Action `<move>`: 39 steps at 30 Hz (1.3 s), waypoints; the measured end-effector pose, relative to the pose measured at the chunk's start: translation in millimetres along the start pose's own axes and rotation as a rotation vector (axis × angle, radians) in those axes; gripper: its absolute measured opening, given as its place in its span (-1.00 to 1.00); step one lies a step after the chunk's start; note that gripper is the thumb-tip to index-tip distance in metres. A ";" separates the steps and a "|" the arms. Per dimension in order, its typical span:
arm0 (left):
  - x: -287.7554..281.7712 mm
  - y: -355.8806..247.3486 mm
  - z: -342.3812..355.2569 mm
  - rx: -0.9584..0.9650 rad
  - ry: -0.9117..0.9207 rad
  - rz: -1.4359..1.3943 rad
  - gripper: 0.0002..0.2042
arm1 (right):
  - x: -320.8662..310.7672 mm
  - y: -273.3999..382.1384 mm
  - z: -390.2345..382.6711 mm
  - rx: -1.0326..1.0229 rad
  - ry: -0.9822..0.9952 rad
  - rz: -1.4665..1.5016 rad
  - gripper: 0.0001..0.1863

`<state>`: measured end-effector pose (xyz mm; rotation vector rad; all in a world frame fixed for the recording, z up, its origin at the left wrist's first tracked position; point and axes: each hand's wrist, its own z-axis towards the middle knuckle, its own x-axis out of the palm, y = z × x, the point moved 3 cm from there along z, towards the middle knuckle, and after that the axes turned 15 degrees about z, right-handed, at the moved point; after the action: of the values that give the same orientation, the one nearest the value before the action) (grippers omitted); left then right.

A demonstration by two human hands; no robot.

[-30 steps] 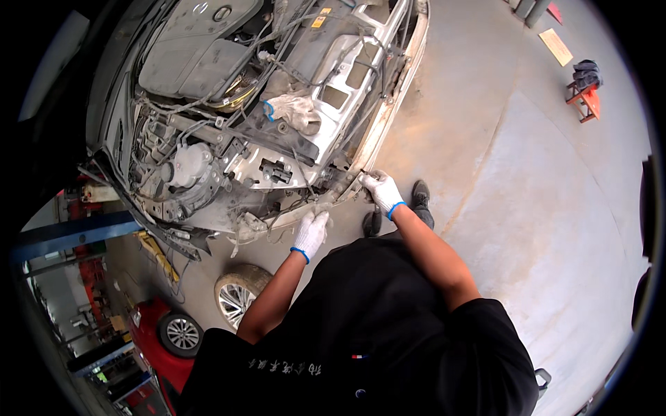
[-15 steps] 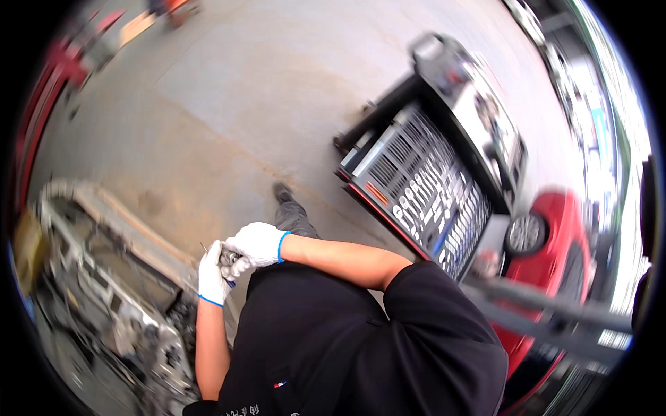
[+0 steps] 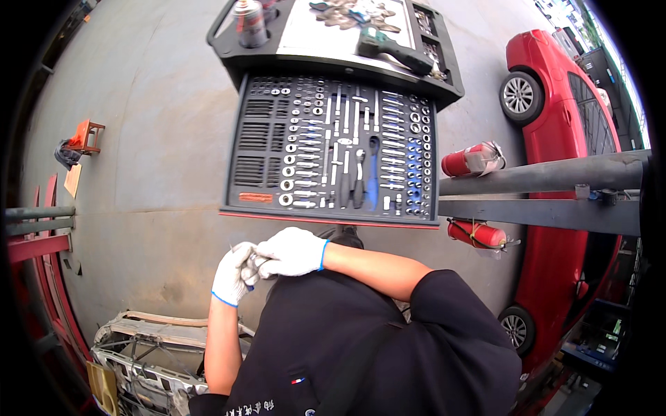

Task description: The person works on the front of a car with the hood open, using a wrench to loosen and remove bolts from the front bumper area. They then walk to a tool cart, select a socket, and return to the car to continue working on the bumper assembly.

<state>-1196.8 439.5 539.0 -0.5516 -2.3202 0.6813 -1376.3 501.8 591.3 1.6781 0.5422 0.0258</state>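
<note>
My left hand, in a white glove with a blue cuff, is closed in front of my waist. My right hand, gloved the same way, meets it from the right with its fingers closed. Between the fingers of both shows a small silvery metal piece, mostly covered, so its kind cannot be told. A thin tip and a dark bluish end poke out by the left hand. Just beyond my hands is the pulled-out tool drawer, filled with sockets, bits, ratchets and wrenches in dark trays.
The tool cart's top bears a spray can, a cordless power tool and a heap of gloves. Red fire extinguishers and grey beams are at right, by a red car. A stripped vehicle frame lies at lower left.
My view has swung round to the right, so the tool drawer now lies straight ahead and the vehicle frame lower left. Both hands still hold the metal piece together.
</note>
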 end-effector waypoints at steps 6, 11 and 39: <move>127.0 -4.0 94.7 0.055 -0.064 -0.045 -0.82 | -93.6 -35.4 -117.0 0.069 -0.116 -0.005 -0.62; 240.1 -22.9 125.2 0.185 -0.221 0.833 -0.72 | -135.5 -64.8 -222.4 0.261 -0.372 0.074 -0.64; 351.9 57.1 210.9 0.676 -0.061 1.738 -0.78 | -137.2 -172.9 -369.4 0.504 -0.965 0.268 -0.65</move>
<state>-1576.0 606.0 530.8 -2.1064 -0.9281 2.0289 -1673.4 808.6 538.7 1.9834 -0.4432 -0.7412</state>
